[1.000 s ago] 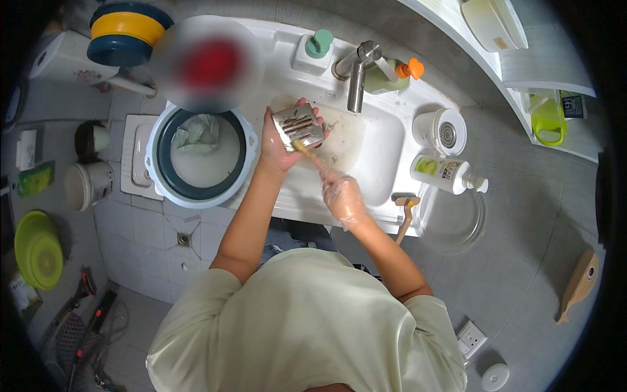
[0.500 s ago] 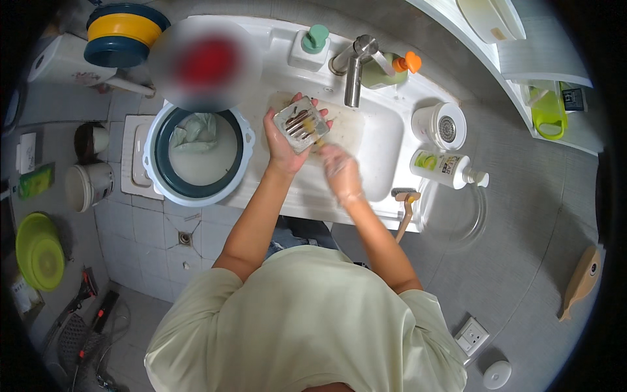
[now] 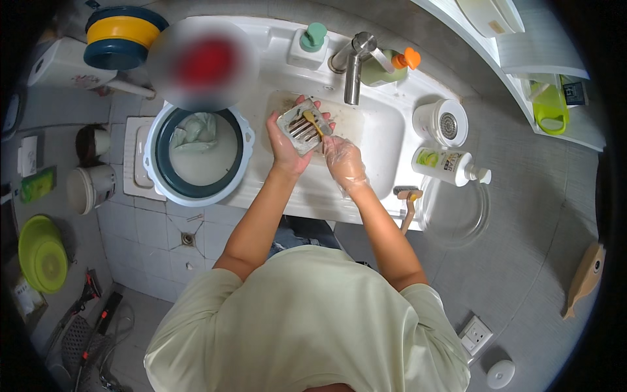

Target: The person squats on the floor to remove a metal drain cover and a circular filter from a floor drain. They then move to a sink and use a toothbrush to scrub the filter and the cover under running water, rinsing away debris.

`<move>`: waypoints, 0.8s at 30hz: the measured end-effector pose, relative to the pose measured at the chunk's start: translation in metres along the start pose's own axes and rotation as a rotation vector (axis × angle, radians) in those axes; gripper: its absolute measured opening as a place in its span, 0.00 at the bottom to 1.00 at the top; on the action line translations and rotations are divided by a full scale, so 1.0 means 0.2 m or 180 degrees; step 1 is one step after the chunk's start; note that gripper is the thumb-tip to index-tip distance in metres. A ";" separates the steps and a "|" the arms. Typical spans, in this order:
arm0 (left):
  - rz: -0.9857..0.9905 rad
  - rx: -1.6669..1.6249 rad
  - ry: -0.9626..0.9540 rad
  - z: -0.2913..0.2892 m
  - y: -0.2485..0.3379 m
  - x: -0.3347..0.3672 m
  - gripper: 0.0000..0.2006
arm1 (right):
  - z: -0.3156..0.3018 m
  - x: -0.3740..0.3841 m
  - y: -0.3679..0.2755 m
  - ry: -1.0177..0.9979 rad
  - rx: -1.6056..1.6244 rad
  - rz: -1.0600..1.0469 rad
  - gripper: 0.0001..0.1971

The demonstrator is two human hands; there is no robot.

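Over the sink basin, my left hand holds up a small rectangular slotted soap dish, its thumb and fingers around the edges. Brown stains run along the dish's slots. My right hand, in a clear plastic glove, is closed around a small tan wooden brush. The brush's rounded head rests on the slotted face; its bristles are hidden. Behind my hands stands a metal faucet, with no water seen running from it.
A blue-rimmed basin of cloudy water holds a pale cloth at left. Pump bottles stand along the back. To the right are a white tub, a white bottle, a clear round lid and a wooden-handled brush.
My right hand and the brush have shifted slightly up and left, with the brush head now higher on the soap dish. The motion blur is gone. My left hand has barely moved.
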State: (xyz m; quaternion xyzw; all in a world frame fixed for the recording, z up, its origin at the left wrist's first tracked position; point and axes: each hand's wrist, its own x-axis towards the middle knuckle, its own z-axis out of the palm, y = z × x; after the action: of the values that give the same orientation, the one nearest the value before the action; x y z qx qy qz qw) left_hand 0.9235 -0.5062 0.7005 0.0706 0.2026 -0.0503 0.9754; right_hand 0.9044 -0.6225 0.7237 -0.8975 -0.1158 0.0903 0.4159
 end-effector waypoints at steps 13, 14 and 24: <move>0.0230 -0.0012 0.0065 0.00 0.00 0.01 0.28 | -0.02 0.03 -0.01 -0.0163 0.0436 0.0605 0.14; 0.0210 -0.0094 -0.0090 -0.02 0.00 0.02 0.29 | -0.03 0.06 0.00 -0.0274 0.0515 0.1090 0.13; 0.0268 0.0038 0.0199 0.07 0.01 -0.01 0.29 | 0.02 0.02 -0.02 -0.0399 0.0244 0.0373 0.18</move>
State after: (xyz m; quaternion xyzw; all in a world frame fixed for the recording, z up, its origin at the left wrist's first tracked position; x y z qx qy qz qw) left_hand 0.9269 -0.5072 0.7138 0.0864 0.2296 -0.0082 0.9694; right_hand 0.9077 -0.6169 0.7239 -0.8788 -0.0853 0.1748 0.4358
